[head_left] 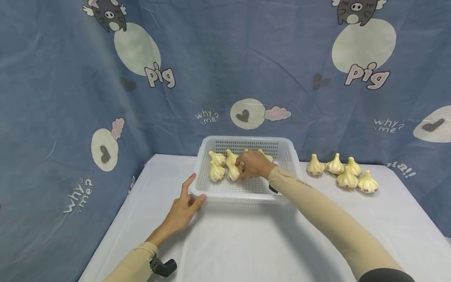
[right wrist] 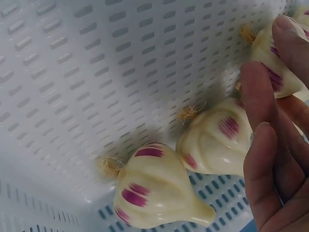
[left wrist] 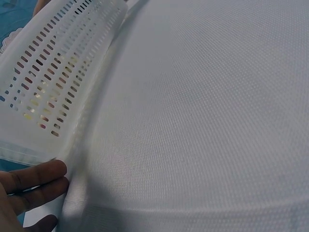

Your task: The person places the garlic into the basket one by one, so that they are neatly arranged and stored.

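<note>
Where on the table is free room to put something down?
Free: tablecloth in front of the plastic basket, between left hand and right sleeve; also right of that sleeve, in front of the loose garlic bulbs. Crowded: back right, under those bulbs, and the basket, around the right hand.

The left grip [head_left: 182, 210] touches the white basket [head_left: 236, 195]; inside, the right grip [head_left: 256, 164] pinches a garlic bulb [head_left: 233, 172].

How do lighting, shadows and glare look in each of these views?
Head: fairly even light, soft shadow on the white tablecloth near the right sleeve; left wrist: dimmer, with the left hand dark and a shadow along the basket; right wrist: bluish cast, small glints on the glossy garlic bulbs.
</note>
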A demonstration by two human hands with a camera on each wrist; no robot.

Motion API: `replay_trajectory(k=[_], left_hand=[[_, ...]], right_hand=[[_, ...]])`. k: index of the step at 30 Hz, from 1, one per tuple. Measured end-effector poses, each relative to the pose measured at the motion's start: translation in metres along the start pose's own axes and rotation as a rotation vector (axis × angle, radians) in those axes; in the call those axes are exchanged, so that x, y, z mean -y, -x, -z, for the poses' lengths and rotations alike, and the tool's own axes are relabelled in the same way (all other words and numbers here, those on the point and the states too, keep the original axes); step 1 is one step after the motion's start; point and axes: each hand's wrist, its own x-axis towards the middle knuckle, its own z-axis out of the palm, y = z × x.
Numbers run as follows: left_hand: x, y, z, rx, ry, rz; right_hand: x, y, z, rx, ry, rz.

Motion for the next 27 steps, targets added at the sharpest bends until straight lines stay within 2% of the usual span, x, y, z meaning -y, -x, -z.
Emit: replay_trajectory(k=[8,17,20,23,27], left_hand=[[-0.001,0.001,0.0,-0.002,-0.01,0.001],[0.0,-0.001,-0.002,0.002,-0.007,-0.008],[0.0,-0.001,-0.003,0.003,0.003,-0.006],[0.0,-0.001,-0.003,0.01,0.006,-0.005],[0.0,-0.001,0.001,0.013,0.007,-0.007]], right_hand=[[0.0,0.0,-0.002,-0.015,0.023,0.017],[-0.002,0.004,0.005,-0.004,0.037,-0.012],[-0.004,0.013,0.02,0.004,-0.006,-0.02],[-0.011,0.026,0.044,-0.015,-0.023,-0.038],[-0.028,0.05,0.081,-0.075,0.036,-0.07]])
